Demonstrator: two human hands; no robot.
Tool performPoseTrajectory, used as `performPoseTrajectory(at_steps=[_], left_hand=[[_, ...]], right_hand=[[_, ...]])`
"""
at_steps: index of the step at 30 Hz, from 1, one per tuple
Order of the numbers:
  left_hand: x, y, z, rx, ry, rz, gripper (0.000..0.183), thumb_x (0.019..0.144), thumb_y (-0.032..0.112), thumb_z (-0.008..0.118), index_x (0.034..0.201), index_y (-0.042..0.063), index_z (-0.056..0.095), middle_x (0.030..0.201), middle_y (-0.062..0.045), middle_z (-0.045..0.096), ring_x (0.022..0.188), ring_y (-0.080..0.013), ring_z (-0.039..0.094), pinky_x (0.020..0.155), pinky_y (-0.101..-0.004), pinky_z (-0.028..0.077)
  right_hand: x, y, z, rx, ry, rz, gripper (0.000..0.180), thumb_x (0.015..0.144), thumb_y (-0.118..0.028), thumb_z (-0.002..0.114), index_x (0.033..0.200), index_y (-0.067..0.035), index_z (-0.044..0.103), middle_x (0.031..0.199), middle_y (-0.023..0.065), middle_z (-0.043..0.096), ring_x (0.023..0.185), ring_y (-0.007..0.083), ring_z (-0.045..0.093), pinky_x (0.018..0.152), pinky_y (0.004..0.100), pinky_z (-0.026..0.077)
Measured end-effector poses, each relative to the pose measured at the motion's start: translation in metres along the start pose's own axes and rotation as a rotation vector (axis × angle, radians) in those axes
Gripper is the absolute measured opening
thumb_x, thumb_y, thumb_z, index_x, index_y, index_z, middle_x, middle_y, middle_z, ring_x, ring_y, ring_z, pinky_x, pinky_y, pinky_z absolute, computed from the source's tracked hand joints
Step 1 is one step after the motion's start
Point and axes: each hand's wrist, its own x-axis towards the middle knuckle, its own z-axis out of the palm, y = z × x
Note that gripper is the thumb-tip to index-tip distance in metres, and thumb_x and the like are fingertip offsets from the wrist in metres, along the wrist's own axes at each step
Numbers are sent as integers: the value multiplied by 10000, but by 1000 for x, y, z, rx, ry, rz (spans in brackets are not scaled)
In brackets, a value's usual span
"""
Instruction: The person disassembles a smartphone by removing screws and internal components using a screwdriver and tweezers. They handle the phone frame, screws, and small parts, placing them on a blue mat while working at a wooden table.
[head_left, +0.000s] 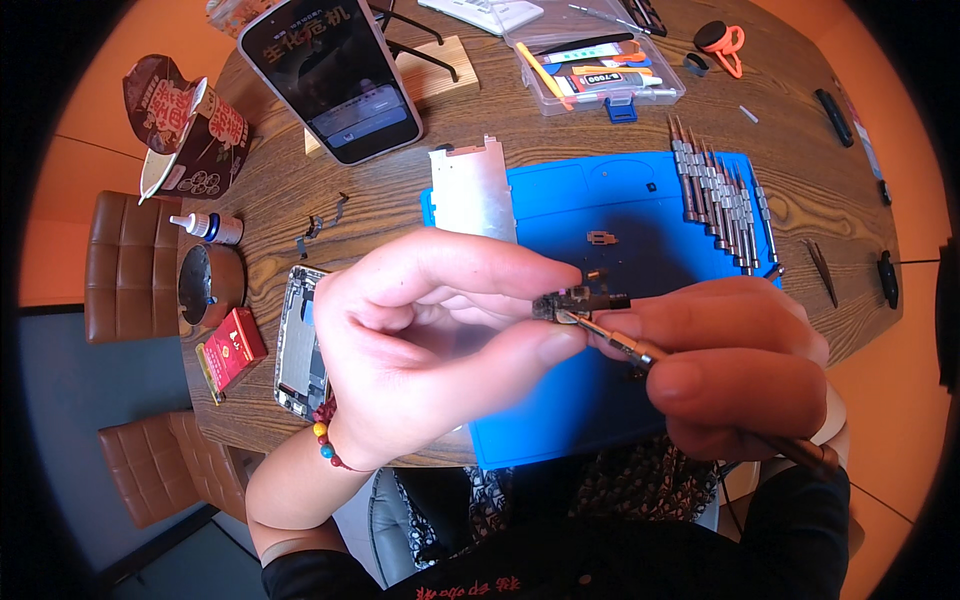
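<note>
My left hand (442, 330) pinches a small dark electronic phone part (559, 304) between thumb and forefinger above a blue work mat (547, 420). In my right hand (739, 367) is a slim precision screwdriver (634, 345), its tip touching the part or just at it. The right fingertips are close beside the part's flat end. Small metal pieces, among them a bracket (601, 238), lie on the mat. A silvery metal plate (472, 187) rests across the mat's upper left edge. Partly hidden by my left hand, an opened phone housing (300, 345) lies on the wooden table.
A row of precision screwdrivers (724, 195) lies at the mat's right, with tweezers (821, 274) beyond. A clear toolbox (600, 75) and a propped smartphone (334, 82) stand behind. At left are a paper cup (202, 142), dropper bottle (214, 227), round ashtray (214, 285) and red box (236, 349).
</note>
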Motion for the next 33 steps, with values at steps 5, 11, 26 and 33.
performPoseTrajectory(at_steps=[5,11,26,33], left_hand=[[0,0,0,36,-5,5,331,775,75,814,1023,-11,611,946,-84,695,814,-101,668,756,-224,532],[1,-1,-3,68,-42,46,319,775,41,800,1023,-18,608,948,-93,697,812,-103,673,748,-221,536],[2,-3,-6,87,-99,88,321,777,-1,786,1036,-28,598,963,-124,702,838,-138,695,767,-247,557],[4,-9,-7,97,-55,128,335,799,-15,764,1067,-16,564,995,-132,682,874,-144,687,801,-255,550]], right_hand=[[-1,1,0,-1,-1,-1,363,795,43,678,1126,-46,560,1073,229,679,845,267,683,683,334,553],[-3,1,0,-29,-18,-1,292,864,-48,683,1130,-52,563,1092,227,676,866,284,687,733,361,568],[-3,-4,-6,24,-83,72,268,937,-182,650,1155,-77,537,1089,229,662,905,311,692,758,408,586],[7,0,26,185,296,2,264,948,-153,613,1187,-147,500,1165,263,588,961,381,666,814,495,591]])
